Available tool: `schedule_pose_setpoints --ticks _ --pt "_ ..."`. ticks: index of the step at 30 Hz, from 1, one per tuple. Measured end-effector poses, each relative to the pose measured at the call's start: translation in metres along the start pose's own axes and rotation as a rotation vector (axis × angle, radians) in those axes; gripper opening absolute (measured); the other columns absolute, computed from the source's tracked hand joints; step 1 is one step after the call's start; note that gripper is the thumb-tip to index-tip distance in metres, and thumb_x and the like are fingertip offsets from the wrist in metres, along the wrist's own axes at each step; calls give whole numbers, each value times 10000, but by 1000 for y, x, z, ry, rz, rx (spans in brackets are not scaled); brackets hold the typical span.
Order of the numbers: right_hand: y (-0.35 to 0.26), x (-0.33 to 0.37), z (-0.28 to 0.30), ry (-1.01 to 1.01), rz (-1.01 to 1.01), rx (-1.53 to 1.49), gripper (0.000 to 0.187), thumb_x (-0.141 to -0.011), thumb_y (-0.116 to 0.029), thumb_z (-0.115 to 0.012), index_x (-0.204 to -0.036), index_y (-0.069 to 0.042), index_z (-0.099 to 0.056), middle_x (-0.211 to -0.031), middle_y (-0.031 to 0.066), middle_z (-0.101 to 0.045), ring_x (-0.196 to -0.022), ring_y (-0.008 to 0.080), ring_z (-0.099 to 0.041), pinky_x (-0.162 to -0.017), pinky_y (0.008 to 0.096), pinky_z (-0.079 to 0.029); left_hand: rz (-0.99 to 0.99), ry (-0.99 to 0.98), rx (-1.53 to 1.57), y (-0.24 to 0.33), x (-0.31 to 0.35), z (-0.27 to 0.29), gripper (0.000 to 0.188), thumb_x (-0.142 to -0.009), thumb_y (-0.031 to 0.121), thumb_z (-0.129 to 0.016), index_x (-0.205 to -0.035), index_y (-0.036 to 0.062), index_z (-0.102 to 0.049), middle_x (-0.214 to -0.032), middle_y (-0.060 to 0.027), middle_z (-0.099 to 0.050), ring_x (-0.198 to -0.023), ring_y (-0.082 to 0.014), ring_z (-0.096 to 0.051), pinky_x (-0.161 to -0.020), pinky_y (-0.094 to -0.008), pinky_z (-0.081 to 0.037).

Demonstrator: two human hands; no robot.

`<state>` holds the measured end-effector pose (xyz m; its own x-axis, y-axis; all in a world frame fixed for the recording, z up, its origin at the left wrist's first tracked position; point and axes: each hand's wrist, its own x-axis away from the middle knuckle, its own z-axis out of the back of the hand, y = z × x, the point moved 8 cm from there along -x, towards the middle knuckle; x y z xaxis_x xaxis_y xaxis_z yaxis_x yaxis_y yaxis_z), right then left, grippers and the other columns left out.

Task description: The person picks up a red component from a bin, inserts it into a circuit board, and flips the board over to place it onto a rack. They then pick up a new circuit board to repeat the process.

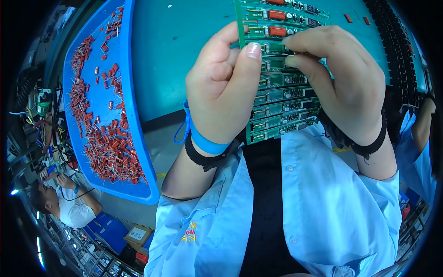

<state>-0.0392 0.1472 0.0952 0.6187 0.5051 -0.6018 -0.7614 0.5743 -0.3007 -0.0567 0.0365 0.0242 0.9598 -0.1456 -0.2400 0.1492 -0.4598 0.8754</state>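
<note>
My left hand (224, 87) grips the left edge of a green circuit board panel (277, 95), thumb on top and fingers behind. The panel is tilted up and carries several rows of small parts. Red box-shaped capacitors (277, 31) sit in its upper rows, while the rows below show bare green spots there. Over the right part of the panel, my right hand (346, 69) brings thumb and index finger close together at a row just below the last red capacitor. Whatever lies between those fingertips is too hidden to make out. A blue strap (210, 142) circles my left wrist.
Left of my hands stands a blue tray (127, 60) holding many loose red capacitors (113, 152). Two more red pieces (348, 18) lie on the green tabletop (180, 51). A black slotted strip (392, 46) runs along the right. Another person (76, 205) works at far left.
</note>
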Motion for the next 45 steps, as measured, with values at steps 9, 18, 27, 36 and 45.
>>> schedule_pose_setpoints --ticks 9,18,27,36,45 --pt "-14 -8 1 -81 82 69 212 -660 60 -631 -860 3 -593 -831 116 -592 -758 266 -579 -659 305 -471 -27 -6 -73 1 -1 0 317 -924 20 -439 -1228 -68 -417 -994 -114 -625 -845 -83 -586 -722 -201 -470" --pt "-11 -7 -6 -33 47 103 205 -669 28 -604 -870 -13 -592 -851 99 -566 -764 266 -547 -653 319 -452 -53 -4 -198 2 1 0 305 -922 11 -438 -1217 -65 -428 -965 -77 -615 -787 -45 -544 -683 -176 -437" --pt "-15 -6 -10 -40 28 100 222 -663 67 -640 -868 -7 -595 -842 102 -578 -769 268 -561 -665 304 -459 -104 -8 -187 4 0 0 300 -933 32 -420 -1218 -62 -428 -998 -86 -604 -827 -58 -551 -724 -181 -442" --pt "-1 0 -1 35 -22 14 214 -675 63 -678 -871 0 -616 -824 95 -612 -759 228 -596 -659 286 -472 -61 -83 -33 3 1 -4 337 -929 74 -445 -1236 -68 -442 -1063 -102 -602 -916 -89 -571 -797 -211 -458" --pt "0 2 -5 37 -20 -23 209 -689 79 -665 -877 0 -625 -829 96 -616 -753 222 -597 -648 272 -470 -47 -79 -111 1 0 -3 325 -939 40 -399 -1245 -70 -404 -1039 -120 -606 -914 -108 -578 -790 -224 -470"
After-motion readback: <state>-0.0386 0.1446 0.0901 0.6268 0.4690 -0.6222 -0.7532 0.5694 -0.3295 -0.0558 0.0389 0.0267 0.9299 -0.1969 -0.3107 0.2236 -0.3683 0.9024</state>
